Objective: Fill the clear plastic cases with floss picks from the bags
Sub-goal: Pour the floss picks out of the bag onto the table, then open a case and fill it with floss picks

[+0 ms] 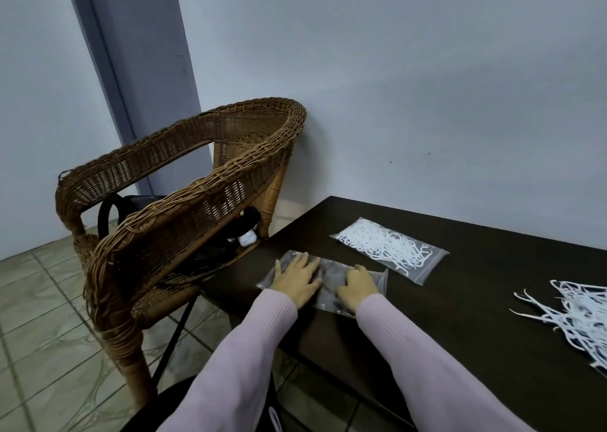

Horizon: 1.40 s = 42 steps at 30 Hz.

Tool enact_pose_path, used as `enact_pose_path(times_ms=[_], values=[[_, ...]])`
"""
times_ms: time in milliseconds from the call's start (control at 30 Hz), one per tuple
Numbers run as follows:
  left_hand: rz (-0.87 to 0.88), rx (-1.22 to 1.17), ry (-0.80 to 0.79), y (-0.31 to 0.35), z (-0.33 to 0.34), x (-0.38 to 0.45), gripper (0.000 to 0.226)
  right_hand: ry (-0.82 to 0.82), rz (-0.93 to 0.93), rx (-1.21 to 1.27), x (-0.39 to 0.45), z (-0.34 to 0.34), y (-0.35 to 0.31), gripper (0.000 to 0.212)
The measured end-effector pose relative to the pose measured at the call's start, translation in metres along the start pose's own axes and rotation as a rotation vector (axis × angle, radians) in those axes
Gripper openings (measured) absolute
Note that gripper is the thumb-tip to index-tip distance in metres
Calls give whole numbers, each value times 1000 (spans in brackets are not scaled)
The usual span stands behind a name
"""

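The fingers [307, 262] of the left hand [297, 279] lie straight and spread, pressing flat on a clear plastic bag [330, 272] that looks empty or nearly so; the right hand [358, 285] sits just beside it on the same bag with its fingers curled down at the far edge, though whether they pinch the plastic or only rest knuckled on it I cannot tell from here. The bag lies near the left end of the dark tabletop [476, 316]. Just beyond it, apart from the hands, is a sealed bag of floss picks [389, 247], full and untouched, and well off to the right a loose heap of white floss picks [578, 316] spreads over the tabletop and runs out of view. No clear case shows anywhere, so filling does not seem to be under way; to my eye this is the flattening or setting aside of a spent bag. The next move would likely call for letting go of this plastic and reaching either for the loose heap or the full bag, and for bringing a case within reach. A wicker chair [197, 182] stands at the left against the wall, with dark things on its seat.
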<state>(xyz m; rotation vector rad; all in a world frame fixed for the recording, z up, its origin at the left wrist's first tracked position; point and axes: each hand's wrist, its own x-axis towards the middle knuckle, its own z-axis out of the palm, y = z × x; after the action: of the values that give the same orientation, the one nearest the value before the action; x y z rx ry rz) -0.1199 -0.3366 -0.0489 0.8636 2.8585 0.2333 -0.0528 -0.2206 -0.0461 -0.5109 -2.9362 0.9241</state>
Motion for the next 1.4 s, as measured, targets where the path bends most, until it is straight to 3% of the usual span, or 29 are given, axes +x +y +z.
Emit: enact_pose_path(times_ms=[133,233,600,800,933,1167,1267,1400], values=[[53,-68,71,18,1,1,49,153,-12,169,-3,-15,14,37],[150,-170,96,47,2,5,44,179,21,254,-10,-34,25,39],[492,-323,25,209,27,18,43,368,191,154,-74,-123,137,42],[713,-374,80,303,48,4,40,514,283,89,-131,-167,206,39],[847,-253,139,362,70,-13,45,621,400,42,-173,-188,251,34],[1000,18,63,425,96,-42,51,721,606,-219,-232,-207,298,42],[1003,166,46,439,105,-42,51,613,758,-424,-241,-209,315,60],[954,270,12,444,112,-34,49,515,803,-455,-240,-206,326,66]])
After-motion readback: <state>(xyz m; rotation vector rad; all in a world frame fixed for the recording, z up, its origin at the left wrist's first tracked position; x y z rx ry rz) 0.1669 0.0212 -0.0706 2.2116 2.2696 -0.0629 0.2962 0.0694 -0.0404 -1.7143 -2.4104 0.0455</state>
